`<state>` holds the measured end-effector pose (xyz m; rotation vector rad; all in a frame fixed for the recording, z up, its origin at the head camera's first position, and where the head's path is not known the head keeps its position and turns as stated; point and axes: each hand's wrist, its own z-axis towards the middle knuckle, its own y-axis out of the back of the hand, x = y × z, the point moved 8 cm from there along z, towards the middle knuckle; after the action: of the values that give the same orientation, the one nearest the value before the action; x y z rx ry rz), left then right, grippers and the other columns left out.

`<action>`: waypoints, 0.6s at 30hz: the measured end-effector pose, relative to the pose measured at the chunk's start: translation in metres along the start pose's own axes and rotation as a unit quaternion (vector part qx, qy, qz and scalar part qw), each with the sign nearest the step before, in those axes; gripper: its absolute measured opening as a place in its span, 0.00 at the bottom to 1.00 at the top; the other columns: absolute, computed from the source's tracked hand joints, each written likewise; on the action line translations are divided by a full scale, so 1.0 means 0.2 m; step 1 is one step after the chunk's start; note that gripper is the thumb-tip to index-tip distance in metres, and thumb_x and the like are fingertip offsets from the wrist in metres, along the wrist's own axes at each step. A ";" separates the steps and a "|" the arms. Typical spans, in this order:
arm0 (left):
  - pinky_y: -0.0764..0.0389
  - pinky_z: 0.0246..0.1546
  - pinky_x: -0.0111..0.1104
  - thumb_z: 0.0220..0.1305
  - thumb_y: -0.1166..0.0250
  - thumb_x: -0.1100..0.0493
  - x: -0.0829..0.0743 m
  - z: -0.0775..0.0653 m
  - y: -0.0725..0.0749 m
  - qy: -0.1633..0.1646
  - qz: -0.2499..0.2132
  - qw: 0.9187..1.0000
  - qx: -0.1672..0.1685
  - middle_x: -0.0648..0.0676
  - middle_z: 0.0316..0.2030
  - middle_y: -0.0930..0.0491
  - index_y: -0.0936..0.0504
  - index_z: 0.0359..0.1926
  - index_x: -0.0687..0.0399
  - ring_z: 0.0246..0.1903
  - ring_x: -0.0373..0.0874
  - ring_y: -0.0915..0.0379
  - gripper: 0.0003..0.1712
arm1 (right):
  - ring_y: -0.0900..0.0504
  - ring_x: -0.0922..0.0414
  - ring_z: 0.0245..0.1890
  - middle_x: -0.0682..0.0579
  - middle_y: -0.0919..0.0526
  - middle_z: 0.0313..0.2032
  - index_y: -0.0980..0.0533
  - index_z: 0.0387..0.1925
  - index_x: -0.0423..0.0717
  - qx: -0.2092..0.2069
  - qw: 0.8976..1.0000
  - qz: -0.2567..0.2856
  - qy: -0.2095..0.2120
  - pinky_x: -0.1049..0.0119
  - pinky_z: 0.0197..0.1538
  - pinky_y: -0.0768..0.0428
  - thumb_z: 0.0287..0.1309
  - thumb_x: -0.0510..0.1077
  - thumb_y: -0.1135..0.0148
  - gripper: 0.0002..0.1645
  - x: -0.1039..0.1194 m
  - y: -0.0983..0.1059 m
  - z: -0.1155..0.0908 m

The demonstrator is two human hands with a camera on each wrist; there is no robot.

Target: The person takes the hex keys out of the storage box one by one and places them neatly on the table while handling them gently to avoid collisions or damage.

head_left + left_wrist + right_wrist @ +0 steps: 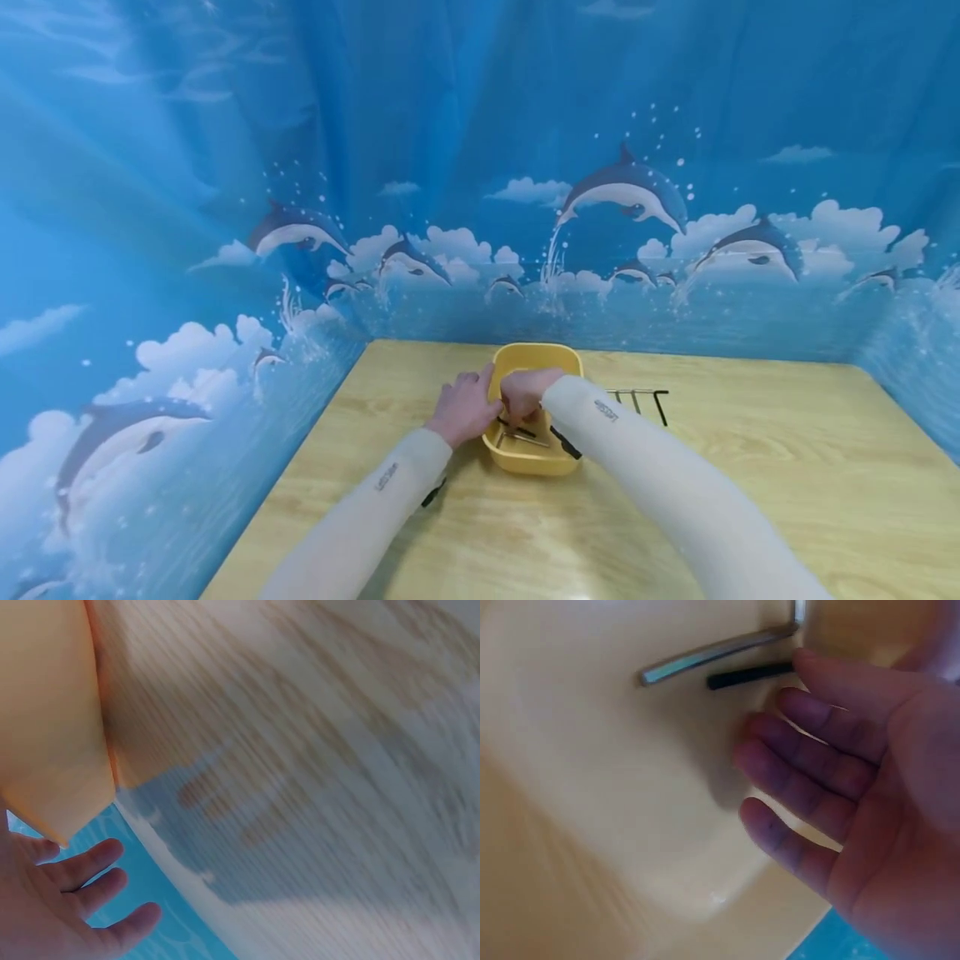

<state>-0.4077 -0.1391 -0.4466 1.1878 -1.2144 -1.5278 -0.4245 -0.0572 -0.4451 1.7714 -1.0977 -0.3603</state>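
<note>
The right hand hides part of the yellow basin; in its wrist view, the black hex key runs behind the thumb, any grip unclear, while the top edge crops the silver hex key. The right sleeve's lettering is too small to read.

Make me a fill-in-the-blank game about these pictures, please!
1. The plastic bin is coloured ____.
2. The right hand reaches ____ the bin.
3. From the person's view, the hex keys on the table lie to the bin's ____.
4. The leaping animals printed on the blue curtain are ____.

Missing words: yellow; into; right; dolphins.
</note>
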 end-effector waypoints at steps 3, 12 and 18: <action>0.33 0.63 0.61 0.70 0.44 0.41 0.00 0.01 0.02 0.004 -0.002 1.000 0.004 0.62 0.64 0.26 0.45 0.78 0.48 0.67 0.58 0.34 0.42 | 0.30 0.60 0.16 0.54 0.26 0.14 0.19 0.19 0.48 -0.006 1.000 0.001 -0.001 0.70 0.21 0.33 0.56 0.43 0.26 0.12 0.00 0.01 0.02; 0.35 0.64 0.61 0.71 0.46 0.40 -0.01 0.01 0.02 0.009 -0.006 1.000 0.020 0.61 0.64 0.26 0.46 0.79 0.46 0.68 0.58 0.35 0.41 | 0.30 0.61 0.13 0.55 0.26 0.15 0.24 0.20 0.49 0.000 1.000 -0.019 -0.021 0.69 0.18 0.33 0.55 0.34 0.35 0.12 -0.02 0.01 0.04; 0.35 0.65 0.62 0.72 0.47 0.39 0.00 0.00 0.01 0.013 -0.001 1.000 0.027 0.62 0.65 0.27 0.48 0.80 0.44 0.68 0.59 0.35 0.41 | 0.24 0.59 0.15 0.49 0.18 0.20 0.21 0.25 0.48 0.009 0.999 -0.010 -0.035 0.69 0.19 0.28 0.56 0.40 0.31 0.07 -0.02 -0.01 0.02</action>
<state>-0.4078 -0.1400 -0.4453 1.2402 -1.2441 -1.4845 -0.4289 -0.0573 -0.4491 1.7991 -1.1353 -0.4288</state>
